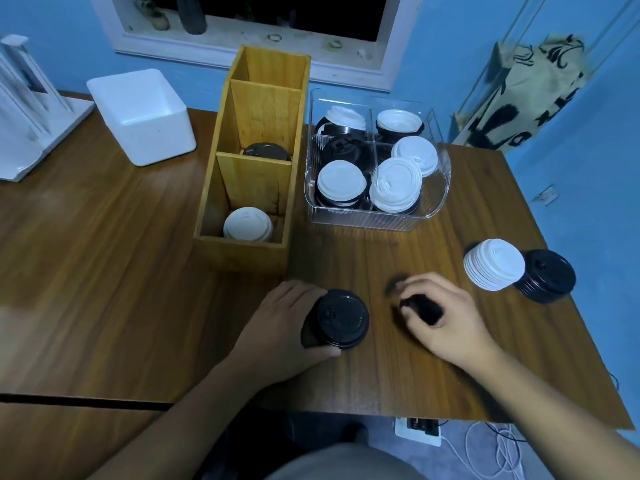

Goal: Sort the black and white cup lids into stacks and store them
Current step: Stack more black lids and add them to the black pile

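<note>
The left hand (277, 327) grips a black stack (337, 320); the right hand (446, 320) curls around something black. A few lids sit in the wood box (242, 251). Many wait in the clear bin (377, 220), so most work is left.

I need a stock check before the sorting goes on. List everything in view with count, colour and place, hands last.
Wooden organiser: one, yellow-brown, three compartments, table centre.
White lids: one stack, organiser's near compartment.
Black lids: one stack, organiser's middle compartment.
Clear bin: one, divided, right of organiser, holds mixed black and white lids; count unclear.
White lid stack: one, table right.
Black lid stack: one, beside it.
White tub: one, table far left.
White stand: one, left edge.
Patterned bag: one, right wall.
Left hand: holds black lid stack.
Right hand: closed on a black lid.
</note>
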`<state>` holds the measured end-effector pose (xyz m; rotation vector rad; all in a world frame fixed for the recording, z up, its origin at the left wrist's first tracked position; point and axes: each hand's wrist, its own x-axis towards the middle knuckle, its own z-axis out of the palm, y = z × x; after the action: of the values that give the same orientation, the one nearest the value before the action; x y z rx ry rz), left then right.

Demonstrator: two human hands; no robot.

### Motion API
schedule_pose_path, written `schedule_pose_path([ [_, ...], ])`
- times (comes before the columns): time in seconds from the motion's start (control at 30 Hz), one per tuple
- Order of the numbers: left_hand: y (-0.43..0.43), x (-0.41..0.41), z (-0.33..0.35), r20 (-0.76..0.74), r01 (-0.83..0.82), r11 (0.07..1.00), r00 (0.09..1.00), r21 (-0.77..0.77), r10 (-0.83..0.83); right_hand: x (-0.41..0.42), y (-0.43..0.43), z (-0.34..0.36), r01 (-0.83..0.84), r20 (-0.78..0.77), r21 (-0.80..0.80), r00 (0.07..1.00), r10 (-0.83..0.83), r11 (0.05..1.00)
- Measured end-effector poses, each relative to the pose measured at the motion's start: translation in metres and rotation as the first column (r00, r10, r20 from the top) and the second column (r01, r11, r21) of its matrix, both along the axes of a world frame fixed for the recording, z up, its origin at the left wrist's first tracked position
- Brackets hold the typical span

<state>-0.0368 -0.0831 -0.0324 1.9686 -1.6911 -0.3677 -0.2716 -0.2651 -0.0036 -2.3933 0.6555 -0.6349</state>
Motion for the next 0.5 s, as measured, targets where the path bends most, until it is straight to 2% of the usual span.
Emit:
schedule_pose_path([
  [0.07, 0.000, 0.000, -0.001, 0.000, 0.000, 1.000, 1.000, -0.007, 0.000, -0.013, 0.002, 0.000, 0.235, 0.025, -0.013, 0.972, -0.235, 0.972],
  [0.13, 0.000, 0.000, -0.001, 0.002, 0.004, 1.000, 1.000, -0.011, -0.004, -0.019, 0.007, -0.003, 0.358, -0.121, -0.036, 0.925, -0.360, 0.933],
  [0.2, 0.000, 0.001, -0.002, -0.001, 0.006, 1.000, 1.000, -0.012, -0.006, -0.022, 0.015, -0.011, 0.378, -0.299, -0.175, 0.860, -0.415, 0.909],
  [0.27, 0.000, 0.001, -0.003, -0.001, 0.006, 1.000, 1.000, -0.010, -0.006, -0.021, 0.021, -0.017, 0.337, -0.365, -0.271, 0.831, -0.420, 0.902],
  [0.3, -0.001, 0.000, -0.004, 0.004, 0.004, 1.000, 1.000, -0.010, -0.004, -0.021, 0.022, -0.018, 0.331, -0.347, -0.248, 0.847, -0.403, 0.910],
  [0.4, -0.002, -0.001, -0.005, 0.009, -0.007, 1.000, 1.000, -0.011, 0.007, -0.015, 0.021, -0.010, 0.315, -0.184, -0.003, 0.933, -0.310, 0.949],
  [0.5, -0.007, -0.002, -0.004, 0.021, -0.018, 1.000, 1.000, 0.000, 0.018, 0.002, 0.023, 0.002, 0.157, -0.082, 0.048, 0.985, -0.152, 0.987],
])
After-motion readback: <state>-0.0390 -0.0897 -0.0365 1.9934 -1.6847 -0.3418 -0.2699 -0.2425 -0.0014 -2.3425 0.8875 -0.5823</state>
